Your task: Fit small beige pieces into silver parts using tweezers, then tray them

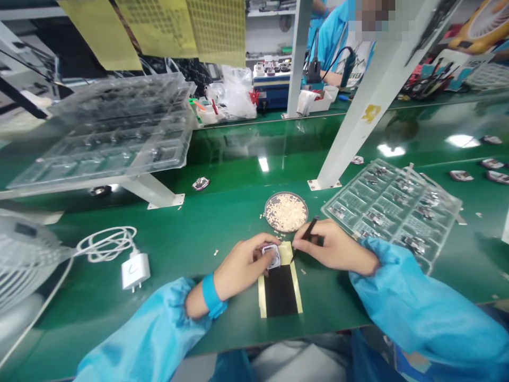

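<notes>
Between the thumb and fingers of my left hand [246,265] is a small, rounded-square pale casing [271,256], held over the top of a black pad [281,292] edged with yellow tape. My right hand [332,246] grips dark tweezers [308,231], their tip pointing down at the yellow tape [286,252] just right of the casing. Just beyond both hands sits a round dish [286,212] full of small cream-coloured pieces, with a few scattered around it. What lies inside the casing is too small to make out.
Right of my right hand lies a clear compartment tray [392,207] with small parts. A white post [353,101] rises behind it. At left are a white charger [135,270] with cable, a fan [27,265] and stacked clear trays [119,122] on a shelf. A co-worker [338,42] is across the bench.
</notes>
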Tool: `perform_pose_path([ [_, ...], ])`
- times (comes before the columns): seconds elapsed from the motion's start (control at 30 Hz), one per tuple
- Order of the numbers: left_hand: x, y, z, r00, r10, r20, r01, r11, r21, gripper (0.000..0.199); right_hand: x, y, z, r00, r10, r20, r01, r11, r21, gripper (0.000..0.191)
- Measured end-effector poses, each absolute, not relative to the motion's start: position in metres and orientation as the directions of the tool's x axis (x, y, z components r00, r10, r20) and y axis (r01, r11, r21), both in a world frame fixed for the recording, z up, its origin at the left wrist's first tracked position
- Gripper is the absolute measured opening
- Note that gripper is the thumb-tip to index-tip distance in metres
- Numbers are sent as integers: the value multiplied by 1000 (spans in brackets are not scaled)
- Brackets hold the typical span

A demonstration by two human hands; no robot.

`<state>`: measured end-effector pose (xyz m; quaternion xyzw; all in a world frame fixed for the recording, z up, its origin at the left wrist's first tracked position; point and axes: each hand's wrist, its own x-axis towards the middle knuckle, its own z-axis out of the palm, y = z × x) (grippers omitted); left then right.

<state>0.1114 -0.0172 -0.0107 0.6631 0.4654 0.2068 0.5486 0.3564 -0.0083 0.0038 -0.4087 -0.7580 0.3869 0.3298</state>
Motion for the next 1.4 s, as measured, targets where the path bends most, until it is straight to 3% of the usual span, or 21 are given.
perform_pose_path([
  [0.37, 112, -16, -14, 486, 839, -246, 316, 93, 944, 27, 355, -11, 13, -419, 895, 152, 292, 291, -911, 19],
  [0.53, 113, -17, -16, 487, 842, -233, 264, 112, 958, 30, 350, -13, 14, -316, 882, 348, 210, 423, -881, 16],
  [0.7, 113, -16, -20, 493, 839, -228, 257, 110, 960, 27, 345, -12, 4, -383, 780, 495, 226, 599, -768, 12],
  [1.4, 114, -16, -18, 485, 842, -238, 223, 144, 964, 29, 344, -14, 3, -420, 740, 526, 240, 650, -722, 16],
])
